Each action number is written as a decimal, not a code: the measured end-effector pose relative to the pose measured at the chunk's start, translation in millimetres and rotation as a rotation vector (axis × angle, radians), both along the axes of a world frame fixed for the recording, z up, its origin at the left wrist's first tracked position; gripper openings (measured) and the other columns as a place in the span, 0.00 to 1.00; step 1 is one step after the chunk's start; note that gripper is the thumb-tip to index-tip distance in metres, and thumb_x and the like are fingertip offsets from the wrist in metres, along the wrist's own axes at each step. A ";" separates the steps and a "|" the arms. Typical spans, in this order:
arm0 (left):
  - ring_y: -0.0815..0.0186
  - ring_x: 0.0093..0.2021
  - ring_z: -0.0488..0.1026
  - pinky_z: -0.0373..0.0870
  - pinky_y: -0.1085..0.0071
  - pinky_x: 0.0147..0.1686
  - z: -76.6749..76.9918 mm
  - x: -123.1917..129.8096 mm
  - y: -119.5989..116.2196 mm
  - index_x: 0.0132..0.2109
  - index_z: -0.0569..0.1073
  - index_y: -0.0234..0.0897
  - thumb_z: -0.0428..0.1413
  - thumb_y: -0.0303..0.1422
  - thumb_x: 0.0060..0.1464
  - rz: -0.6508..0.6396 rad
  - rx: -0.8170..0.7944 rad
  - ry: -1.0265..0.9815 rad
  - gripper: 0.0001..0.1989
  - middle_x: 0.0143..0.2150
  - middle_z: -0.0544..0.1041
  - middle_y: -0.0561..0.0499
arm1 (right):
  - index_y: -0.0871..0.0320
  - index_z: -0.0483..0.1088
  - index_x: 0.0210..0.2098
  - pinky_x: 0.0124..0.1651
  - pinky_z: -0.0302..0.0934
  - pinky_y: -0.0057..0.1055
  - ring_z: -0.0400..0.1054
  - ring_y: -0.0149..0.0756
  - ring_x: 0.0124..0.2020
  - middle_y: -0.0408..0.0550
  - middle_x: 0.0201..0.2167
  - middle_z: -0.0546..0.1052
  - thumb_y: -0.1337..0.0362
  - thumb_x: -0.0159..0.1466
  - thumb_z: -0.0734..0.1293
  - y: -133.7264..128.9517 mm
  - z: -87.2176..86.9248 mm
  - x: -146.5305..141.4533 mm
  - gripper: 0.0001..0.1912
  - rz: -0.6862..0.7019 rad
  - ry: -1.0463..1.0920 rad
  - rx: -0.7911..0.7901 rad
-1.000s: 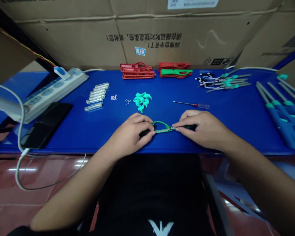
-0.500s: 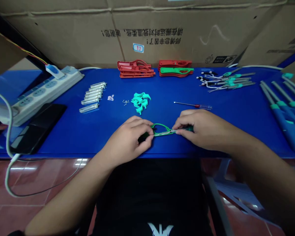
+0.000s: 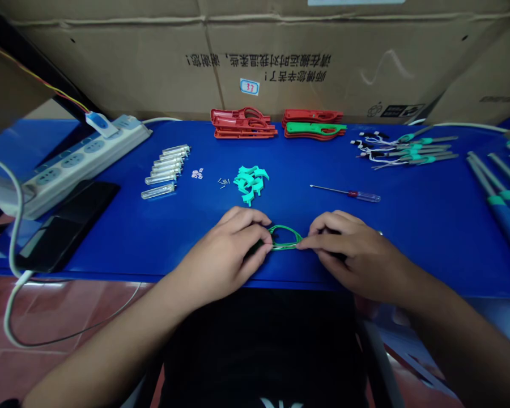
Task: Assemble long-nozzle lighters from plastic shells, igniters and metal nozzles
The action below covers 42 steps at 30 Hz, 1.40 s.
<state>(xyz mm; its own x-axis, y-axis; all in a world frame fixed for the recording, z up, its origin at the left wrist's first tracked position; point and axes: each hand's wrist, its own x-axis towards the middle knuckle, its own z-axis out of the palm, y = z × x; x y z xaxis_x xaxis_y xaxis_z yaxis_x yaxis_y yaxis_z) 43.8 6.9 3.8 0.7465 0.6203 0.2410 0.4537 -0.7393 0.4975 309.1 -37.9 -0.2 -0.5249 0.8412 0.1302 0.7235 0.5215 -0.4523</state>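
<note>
Low over the table's front edge, a green plastic lighter shell [image 3: 285, 247] with a looped handle lies between my hands. My left hand [image 3: 232, 249] grips its left end, thumb and fingertips closed around it. The fingers of my right hand [image 3: 352, 249] are bent over the right end, with the index fingertip pressing beside the loop. A thin pale part runs along the shell's lower side. Both ends of the shell are hidden by my fingers. Just beyond my hands are a pile of turquoise triggers [image 3: 250, 182] and a screwdriver [image 3: 352, 194] with a clear handle.
Clear fuel tanks [image 3: 166, 164], small pink pieces [image 3: 197, 174] and tiny screws [image 3: 224, 182] lie to the left. Red shells [image 3: 244, 123] and a green-topped stack [image 3: 315, 129] stand behind. Wired metal tubes [image 3: 425, 153], blue lighters [image 3: 508, 212], a power strip [image 3: 72, 161] and a phone [image 3: 68, 224] flank them.
My right hand's fingers have shifted from pinching a thin metal piece at the loop's right to pressing on the shell. The left hand keeps its grip. The whole view has shifted slightly.
</note>
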 end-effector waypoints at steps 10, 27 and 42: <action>0.62 0.39 0.65 0.70 0.65 0.41 1.9 -5.5 1.0 0.52 0.75 0.30 0.51 0.25 0.65 -0.143 0.315 0.163 0.12 0.40 0.74 0.44 | 0.50 0.77 0.45 0.42 0.59 0.38 0.64 0.38 0.39 0.48 0.40 0.72 0.63 0.72 0.59 4.2 3.6 -10.8 0.14 -0.002 -0.118 0.057; 0.60 0.37 0.65 0.69 0.64 0.36 14.8 -8.8 10.6 0.53 0.76 0.31 0.51 0.23 0.63 -0.318 0.263 0.281 0.15 0.38 0.72 0.45 | 0.54 0.77 0.42 0.38 0.56 0.35 0.62 0.37 0.36 0.48 0.36 0.71 0.66 0.71 0.58 6.2 8.9 -15.9 0.15 -0.025 -0.123 0.061; 0.61 0.39 0.68 0.73 0.65 0.41 13.8 -17.2 12.2 0.52 0.76 0.28 0.52 0.21 0.61 -0.342 0.227 0.255 0.15 0.39 0.74 0.44 | 0.51 0.77 0.42 0.35 0.56 0.35 0.63 0.37 0.36 0.47 0.36 0.71 0.66 0.71 0.59 5.3 8.3 -18.6 0.13 -0.058 -0.133 0.046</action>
<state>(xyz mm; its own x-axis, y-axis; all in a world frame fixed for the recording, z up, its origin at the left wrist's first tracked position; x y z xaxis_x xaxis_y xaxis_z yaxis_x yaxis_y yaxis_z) 26.6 19.1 17.5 0.9512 0.2821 0.1250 0.2524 -0.9443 0.2110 290.5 -32.7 8.1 -0.4912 0.8650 0.1024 0.8046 0.4956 -0.3271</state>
